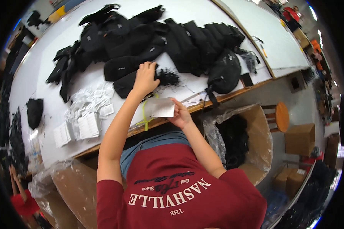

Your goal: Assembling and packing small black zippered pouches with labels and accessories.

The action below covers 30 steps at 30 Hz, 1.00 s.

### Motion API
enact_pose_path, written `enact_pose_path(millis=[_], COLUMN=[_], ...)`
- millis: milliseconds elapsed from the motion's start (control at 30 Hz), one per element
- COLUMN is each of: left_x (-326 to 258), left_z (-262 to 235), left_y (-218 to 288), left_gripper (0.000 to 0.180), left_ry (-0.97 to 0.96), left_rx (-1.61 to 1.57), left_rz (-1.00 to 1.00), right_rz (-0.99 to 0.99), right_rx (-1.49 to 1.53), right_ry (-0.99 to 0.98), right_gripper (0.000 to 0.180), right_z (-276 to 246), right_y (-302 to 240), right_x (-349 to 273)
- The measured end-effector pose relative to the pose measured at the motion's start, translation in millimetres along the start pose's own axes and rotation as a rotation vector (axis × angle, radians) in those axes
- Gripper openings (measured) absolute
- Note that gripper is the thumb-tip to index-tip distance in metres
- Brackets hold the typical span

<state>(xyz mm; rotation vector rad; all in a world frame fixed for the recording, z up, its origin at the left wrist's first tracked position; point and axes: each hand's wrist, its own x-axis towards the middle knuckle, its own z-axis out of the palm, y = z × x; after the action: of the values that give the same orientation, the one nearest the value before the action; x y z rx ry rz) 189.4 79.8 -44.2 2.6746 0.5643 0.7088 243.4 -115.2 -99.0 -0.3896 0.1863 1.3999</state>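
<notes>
My left hand (144,81) reaches over the table edge onto a black fabric pouch (124,84). Its thumb is apart from the fingers, and nothing shows between them. Just right of it lies a tangle of short black strings (168,77). Closer to me, my right hand (180,115) pinches the edge of a white card (163,108). A neon yellow-green cord (144,116) hangs over the table's front edge beside the card. Left of my forearm are a loose heap of white tags (91,100) and stacks of white cards (89,126).
Black pouches (118,38) are heaped across the white table (32,82). A black bag (224,72) and a dark phone-like slab (247,79) lie near the right edge. Plastic-lined cartons (260,141) stand below. A wooden stool (282,116) is at the right.
</notes>
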Motion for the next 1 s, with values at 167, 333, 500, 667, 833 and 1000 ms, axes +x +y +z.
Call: enact_pose_path(millis=[167, 333, 500, 667, 833, 1000], left_x=[-19, -54, -108, -172, -206, -212], left_z=[-35, -83, -116, -126, -124, -129], left_y=[10, 27, 55, 75, 89, 93], left_gripper=[0.054, 0.025, 0.024, 0.019, 0.010, 0.009], left_ry=[0.024, 0.187, 0.368, 0.425, 0.382, 0.415], left_rx=[-0.062, -0.156, -0.370, -0.226, -0.516, -0.644], left_rz=[-0.026, -0.059, -0.119, -0.396, -0.727, -0.798], right_rz=[0.021, 0.066, -0.001, -0.251, -0.483, -0.720], right_rx=[0.000, -0.138, -0.777, -1.459, -1.816, -2.016], right_ry=[-0.165, -0.124, -0.124, -0.238, -0.460, -0.738], right_gripper=[0.018, 0.017, 0.011, 0.011, 0.009, 0.011], right_z=[-9, -5, 25, 104, 120, 124], right_y=[-8, -5, -18, 10, 55, 64], right_x=[-4, -7, -26, -51, -42, -33])
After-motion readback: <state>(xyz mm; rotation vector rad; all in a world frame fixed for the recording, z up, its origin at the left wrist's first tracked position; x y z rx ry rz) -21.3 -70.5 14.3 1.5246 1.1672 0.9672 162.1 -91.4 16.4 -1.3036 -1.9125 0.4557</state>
